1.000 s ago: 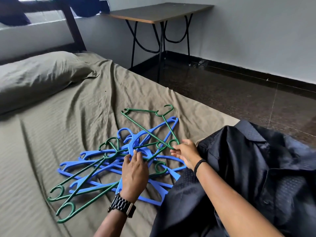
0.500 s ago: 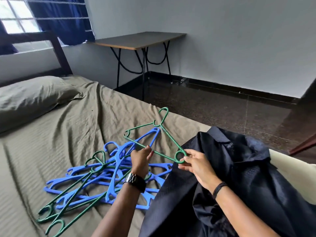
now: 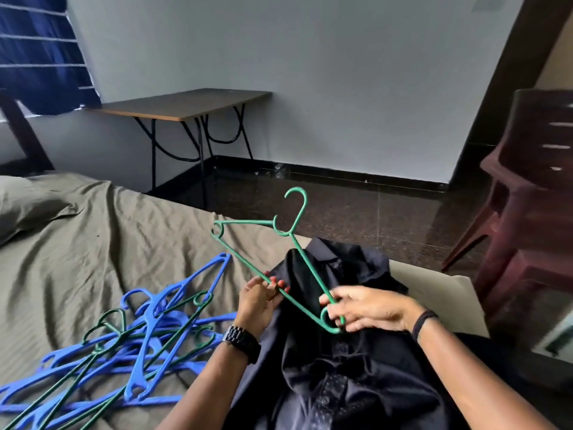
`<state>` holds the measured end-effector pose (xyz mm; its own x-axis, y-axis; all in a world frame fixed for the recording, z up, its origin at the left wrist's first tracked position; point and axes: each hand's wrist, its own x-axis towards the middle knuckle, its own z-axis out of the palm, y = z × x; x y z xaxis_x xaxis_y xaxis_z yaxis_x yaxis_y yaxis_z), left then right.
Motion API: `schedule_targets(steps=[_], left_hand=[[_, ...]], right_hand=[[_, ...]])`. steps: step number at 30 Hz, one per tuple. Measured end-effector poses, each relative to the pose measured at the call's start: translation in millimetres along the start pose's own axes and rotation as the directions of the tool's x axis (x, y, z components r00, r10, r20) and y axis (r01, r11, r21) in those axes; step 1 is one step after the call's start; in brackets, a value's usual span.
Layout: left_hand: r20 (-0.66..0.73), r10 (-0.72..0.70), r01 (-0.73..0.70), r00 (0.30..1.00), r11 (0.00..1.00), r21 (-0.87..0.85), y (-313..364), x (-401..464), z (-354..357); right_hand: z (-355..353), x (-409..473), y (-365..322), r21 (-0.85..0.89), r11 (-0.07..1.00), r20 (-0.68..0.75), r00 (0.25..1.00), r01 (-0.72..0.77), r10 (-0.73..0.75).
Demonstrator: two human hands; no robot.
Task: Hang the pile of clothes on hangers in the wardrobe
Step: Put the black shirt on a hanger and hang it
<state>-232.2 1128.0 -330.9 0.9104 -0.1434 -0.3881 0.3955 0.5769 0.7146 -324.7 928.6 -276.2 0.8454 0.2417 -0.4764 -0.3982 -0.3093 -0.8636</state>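
Observation:
A green plastic hanger (image 3: 248, 224) is held up in the air above a dark navy shirt (image 3: 341, 361) that lies on the bed near me. My left hand (image 3: 260, 301) pinches the hanger's bottom bar. My right hand (image 3: 362, 308) grips the hanger's near corner, fingers curled round it. The hook points up and away from me. A tangled pile of blue and green hangers (image 3: 139, 342) lies on the olive bedsheet (image 3: 108, 249) to the left.
A grey pillow (image 3: 28, 203) lies at the bed's far left. A folding table (image 3: 179, 103) stands against the wall behind the bed. A dark red plastic chair (image 3: 527, 212) stands at the right on the dark floor. No wardrobe is in view.
Both hands have lifted the green hanger out of the pile and carried it to the right, over the dark shirt. The camera has tilted up and to the right.

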Motion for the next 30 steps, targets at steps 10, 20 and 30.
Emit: schedule_targets(steps=[10,20,30], left_hand=[[0.308,-0.025,-0.111,0.951,0.902,0.417,-54,-2,112],[0.457,0.187,-0.399,0.87,-0.28,0.873,-29,83,136],[0.441,0.004,-0.402,0.898,-0.402,0.823,-24,110,133]], right_hand=[[-69,-24,-7,-0.022,0.982,-0.7,0.698,0.187,-0.149],[-140,-73,3,-0.459,0.88,-0.834,0.403,-0.125,-0.377],[-151,-73,12,-0.486,0.859,-0.76,0.561,-0.158,-0.327]])
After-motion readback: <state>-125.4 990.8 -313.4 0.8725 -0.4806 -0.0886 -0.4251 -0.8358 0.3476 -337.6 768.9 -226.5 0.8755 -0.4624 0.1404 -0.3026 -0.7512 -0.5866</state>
